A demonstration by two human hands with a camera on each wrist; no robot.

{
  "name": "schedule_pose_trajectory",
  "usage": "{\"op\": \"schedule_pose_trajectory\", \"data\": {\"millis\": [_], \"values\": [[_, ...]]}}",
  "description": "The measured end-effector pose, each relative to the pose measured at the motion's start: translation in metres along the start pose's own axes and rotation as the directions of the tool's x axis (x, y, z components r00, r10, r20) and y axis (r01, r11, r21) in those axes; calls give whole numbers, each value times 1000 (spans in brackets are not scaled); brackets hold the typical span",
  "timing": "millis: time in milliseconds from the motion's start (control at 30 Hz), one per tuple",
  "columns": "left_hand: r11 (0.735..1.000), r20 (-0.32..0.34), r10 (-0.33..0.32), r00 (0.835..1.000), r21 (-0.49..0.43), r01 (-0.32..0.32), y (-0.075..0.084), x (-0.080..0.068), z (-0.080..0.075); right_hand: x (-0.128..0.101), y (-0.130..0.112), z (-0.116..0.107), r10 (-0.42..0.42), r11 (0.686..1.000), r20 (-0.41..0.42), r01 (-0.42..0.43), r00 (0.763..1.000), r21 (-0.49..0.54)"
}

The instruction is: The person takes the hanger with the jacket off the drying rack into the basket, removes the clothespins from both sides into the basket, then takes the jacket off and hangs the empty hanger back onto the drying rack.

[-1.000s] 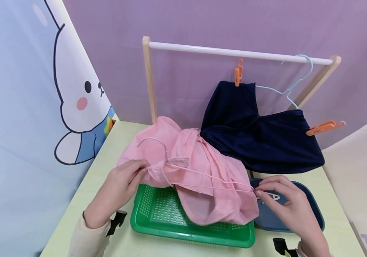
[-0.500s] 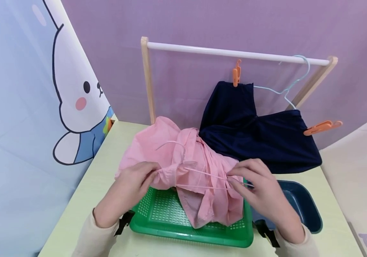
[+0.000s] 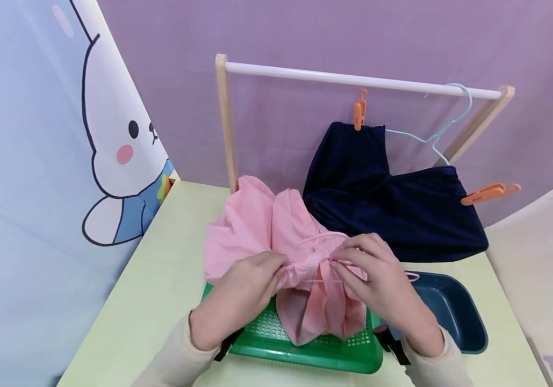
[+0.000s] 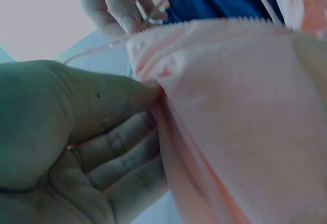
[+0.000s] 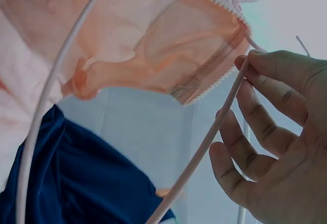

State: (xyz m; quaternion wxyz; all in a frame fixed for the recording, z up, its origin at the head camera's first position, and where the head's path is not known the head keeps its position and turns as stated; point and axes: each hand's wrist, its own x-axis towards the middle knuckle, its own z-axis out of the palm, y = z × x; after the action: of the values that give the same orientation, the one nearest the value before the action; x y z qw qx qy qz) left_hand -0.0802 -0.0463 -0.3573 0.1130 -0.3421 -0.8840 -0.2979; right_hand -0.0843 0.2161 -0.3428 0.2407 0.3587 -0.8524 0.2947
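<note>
Pink garment (image 3: 276, 226), bunched over the green basket (image 3: 305, 361), pinched at a fold by the thumb and fingers of the left hand (image 3: 242, 285)! Close beside, in the thumb-and-finger pinch of the right hand (image 3: 380, 274), the pink hanger (image 5: 185, 170), right at the garment's toothed edge, looped end out over the dark blue tray (image 3: 450, 309). Behind, hung from the white rail (image 3: 329, 76), navy garment (image 3: 402, 215) with two orange clips (image 3: 360, 115).

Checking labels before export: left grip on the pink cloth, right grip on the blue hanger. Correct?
Not quite: the right grip holds the pink hanger, as the right wrist view shows. The left grip is on the pink cloth, as stated.
</note>
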Motion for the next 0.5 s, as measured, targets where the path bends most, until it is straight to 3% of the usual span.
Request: {"op": "schedule_pose_trajectory", "data": {"millis": [300, 500], "values": [[993, 21, 13, 1000, -115, -10, 24, 12, 26, -25, 8, -19, 31, 999, -73, -33, 997, -25], [990, 66, 17, 998, -143, -8, 28, 12, 35, -37, 11, -28, 19, 998, -99, -24, 995, -50]]}}
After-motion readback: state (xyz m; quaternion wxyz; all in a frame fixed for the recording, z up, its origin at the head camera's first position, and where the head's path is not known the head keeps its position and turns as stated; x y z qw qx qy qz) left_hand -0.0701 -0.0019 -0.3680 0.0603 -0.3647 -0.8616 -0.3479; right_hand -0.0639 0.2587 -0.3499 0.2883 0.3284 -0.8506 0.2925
